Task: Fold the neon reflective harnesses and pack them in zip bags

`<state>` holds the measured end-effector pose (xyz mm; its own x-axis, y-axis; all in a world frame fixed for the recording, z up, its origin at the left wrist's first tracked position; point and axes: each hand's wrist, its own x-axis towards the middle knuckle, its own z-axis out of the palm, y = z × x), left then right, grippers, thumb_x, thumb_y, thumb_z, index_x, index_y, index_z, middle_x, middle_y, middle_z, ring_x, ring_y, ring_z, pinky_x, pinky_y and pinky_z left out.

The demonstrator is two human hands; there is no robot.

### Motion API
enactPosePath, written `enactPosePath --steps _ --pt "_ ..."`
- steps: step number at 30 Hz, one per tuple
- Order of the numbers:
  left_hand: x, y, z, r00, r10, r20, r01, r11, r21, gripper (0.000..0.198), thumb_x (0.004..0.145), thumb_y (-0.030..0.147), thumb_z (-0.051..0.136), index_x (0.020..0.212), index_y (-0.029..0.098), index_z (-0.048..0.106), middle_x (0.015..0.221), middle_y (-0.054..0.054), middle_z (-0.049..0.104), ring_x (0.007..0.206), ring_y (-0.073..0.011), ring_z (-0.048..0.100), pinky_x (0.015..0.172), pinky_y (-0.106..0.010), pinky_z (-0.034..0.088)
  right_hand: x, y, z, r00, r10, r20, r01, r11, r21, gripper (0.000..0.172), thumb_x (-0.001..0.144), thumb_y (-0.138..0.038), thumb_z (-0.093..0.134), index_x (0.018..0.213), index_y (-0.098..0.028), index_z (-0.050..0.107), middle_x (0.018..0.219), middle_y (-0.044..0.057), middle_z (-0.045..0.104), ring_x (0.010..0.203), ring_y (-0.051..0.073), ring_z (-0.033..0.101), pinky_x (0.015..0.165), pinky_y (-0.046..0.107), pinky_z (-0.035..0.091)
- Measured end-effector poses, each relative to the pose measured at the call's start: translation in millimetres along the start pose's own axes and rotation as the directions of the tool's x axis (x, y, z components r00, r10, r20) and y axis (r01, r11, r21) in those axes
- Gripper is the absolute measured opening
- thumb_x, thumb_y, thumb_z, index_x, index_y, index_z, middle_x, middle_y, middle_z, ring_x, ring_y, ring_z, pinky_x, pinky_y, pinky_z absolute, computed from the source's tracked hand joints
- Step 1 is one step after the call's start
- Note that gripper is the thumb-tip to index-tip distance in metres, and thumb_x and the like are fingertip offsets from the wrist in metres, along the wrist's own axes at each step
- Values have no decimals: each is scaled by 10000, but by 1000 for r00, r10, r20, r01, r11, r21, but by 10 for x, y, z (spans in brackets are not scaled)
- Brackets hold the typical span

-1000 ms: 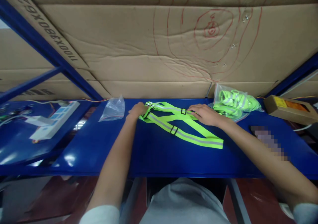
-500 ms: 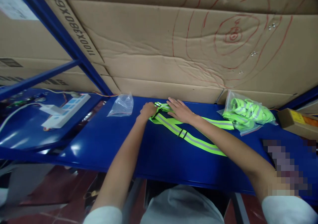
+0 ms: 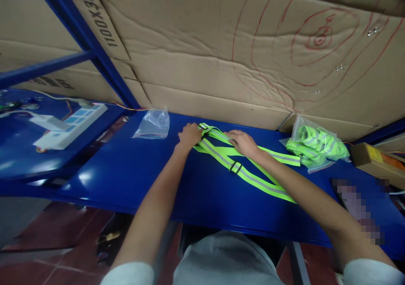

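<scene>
A neon yellow reflective strap harness point(image 3: 249, 173) with grey stripes and black buckles lies spread on the blue table point(image 3: 133, 171). My left hand point(image 3: 189, 135) is curled closed on the harness's left end, near a buckle. My right hand point(image 3: 242, 142) rests on the straps just to the right, fingers bent and pressing the fabric down. Both forearms reach in from the near edge.
An empty clear plastic bag point(image 3: 152, 124) lies left of the harness. A bag stuffed with more neon straps point(image 3: 314, 143) sits at the right, beside a cardboard box point(image 3: 375, 160). A white power strip point(image 3: 68, 125) rests on the left shelf. Cardboard sheets point(image 3: 221, 57) wall the back.
My right hand went from the harness's right side to its left end, then drew back a little and curled onto the straps. My left hand has kept its hold. The view has turned left.
</scene>
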<state>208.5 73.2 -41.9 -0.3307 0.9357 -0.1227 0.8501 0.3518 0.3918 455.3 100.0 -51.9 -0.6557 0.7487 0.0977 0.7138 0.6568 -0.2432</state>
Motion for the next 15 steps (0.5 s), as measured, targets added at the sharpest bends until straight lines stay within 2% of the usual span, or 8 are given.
enactPosePath --steps 3,5,9,11,15 --pt "-8 -11 11 1000 1 -2 -1 1000 -11 434 996 385 470 1336 170 633 1431 -222 573 1346 -410 532 1059 -567 439 -174 16 68 994 -71 -82 63 993 -98 490 1047 -172 391 1499 -254 561 1485 66 605 1314 263 603 1115 434 481" --pt "-1 -26 20 1000 4 -3 -4 1000 -16 433 998 403 469 1331 183 637 1428 -209 577 1349 -409 529 1062 -574 437 -245 65 60 993 -57 -108 47 995 -92 496 1057 -259 418 1545 -223 497 1483 108 599 1301 285 608 1089 451 504" --pt "8 -49 23 1000 15 -9 -15 1000 -17 440 997 406 465 1338 180 629 1424 -209 582 1343 -409 536 1055 -577 444 -359 265 -43 995 -57 -82 56 998 -6 654 1011 -450 549 1587 -176 401 1425 175 603 1280 336 599 1059 496 510" --pt "12 -54 19 1000 20 -9 -20 1000 -18 443 993 401 468 1334 171 632 1412 -218 589 1327 -411 550 1047 -572 450 -419 364 -83 995 -52 -88 57 997 56 639 988 -479 584 1537 -173 468 1361 172 627 1243 332 609 1055 493 502" --pt "30 -69 18 1000 21 -9 -21 1000 -19 453 986 408 479 1326 159 645 1396 -225 600 1307 -419 566 1036 -556 455 -474 466 -111 994 10 -105 20 962 274 435 933 -480 646 1265 -201 682 1210 130 678 1117 285 637 1022 453 490"
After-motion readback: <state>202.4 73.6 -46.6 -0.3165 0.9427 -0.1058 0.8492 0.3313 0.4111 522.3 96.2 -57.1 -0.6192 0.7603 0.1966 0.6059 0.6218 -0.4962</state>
